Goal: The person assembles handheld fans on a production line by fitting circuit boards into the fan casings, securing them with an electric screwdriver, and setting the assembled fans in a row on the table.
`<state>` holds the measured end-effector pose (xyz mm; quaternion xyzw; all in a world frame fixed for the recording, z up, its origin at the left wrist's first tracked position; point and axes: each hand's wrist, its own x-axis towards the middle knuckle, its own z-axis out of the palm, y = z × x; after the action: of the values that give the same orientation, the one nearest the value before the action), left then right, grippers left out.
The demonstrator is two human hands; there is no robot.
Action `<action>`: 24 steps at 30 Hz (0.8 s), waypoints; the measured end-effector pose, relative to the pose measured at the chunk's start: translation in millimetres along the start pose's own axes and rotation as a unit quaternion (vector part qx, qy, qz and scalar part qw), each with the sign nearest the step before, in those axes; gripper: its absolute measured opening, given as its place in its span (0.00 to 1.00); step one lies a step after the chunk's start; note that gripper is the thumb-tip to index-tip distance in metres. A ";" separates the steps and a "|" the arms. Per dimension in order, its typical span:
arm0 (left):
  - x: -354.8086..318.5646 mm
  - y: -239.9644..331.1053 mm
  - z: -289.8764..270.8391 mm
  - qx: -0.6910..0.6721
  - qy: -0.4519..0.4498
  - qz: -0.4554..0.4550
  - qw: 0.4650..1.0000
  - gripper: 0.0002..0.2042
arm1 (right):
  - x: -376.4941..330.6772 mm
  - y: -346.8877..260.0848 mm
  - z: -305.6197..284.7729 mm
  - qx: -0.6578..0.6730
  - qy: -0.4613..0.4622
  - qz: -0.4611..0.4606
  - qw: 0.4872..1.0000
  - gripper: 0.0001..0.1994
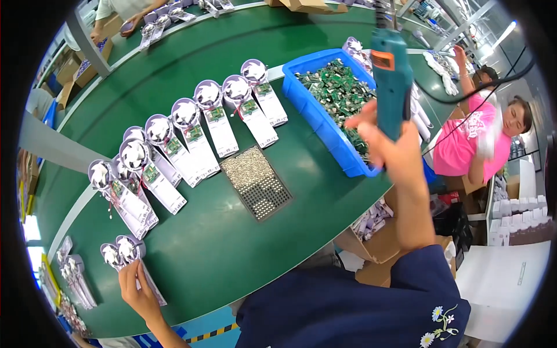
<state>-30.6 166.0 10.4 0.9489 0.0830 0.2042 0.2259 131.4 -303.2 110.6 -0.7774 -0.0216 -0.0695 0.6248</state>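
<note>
While gripping: right hand (387, 137) round teal screwdriver (391, 81).

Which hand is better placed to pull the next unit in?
Left, probably. The left hand already touches the white units at the table's near edge; the right hand grips the teal screwdriver over the blue bin.

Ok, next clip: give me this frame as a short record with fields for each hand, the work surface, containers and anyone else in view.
left hand: on a white handheld unit at the near belt edge
right hand: raised, gripping a teal electric screwdriver
surface: green conveyor belt
row: white units with round reflective heads, side by side
tray: screw tray, partly filled
bin: blue bin of green circuit boards
others: person in pink at right; another person's hands far left
</note>
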 end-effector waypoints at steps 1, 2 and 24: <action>-0.4 5.4 5.6 -0.002 0.008 0.040 0.999 0.05 | 14.1 -8.1 -26.1 -0.103 -0.015 0.018 0.994 0.14; -5.3 13.1 6.9 -0.001 0.009 0.045 0.999 0.05 | 30.7 0.2 -39.8 -0.158 -0.026 0.001 0.987 0.14; -5.0 98.4 60.4 -0.255 -0.100 0.154 0.949 0.14 | 98.5 68.4 -62.0 -0.507 -0.111 -0.059 0.853 0.14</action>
<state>-3.0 53.9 5.0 0.8762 -0.1420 0.1550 0.4337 232.1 -383.8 70.7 -0.9861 -0.0983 -0.0209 0.1320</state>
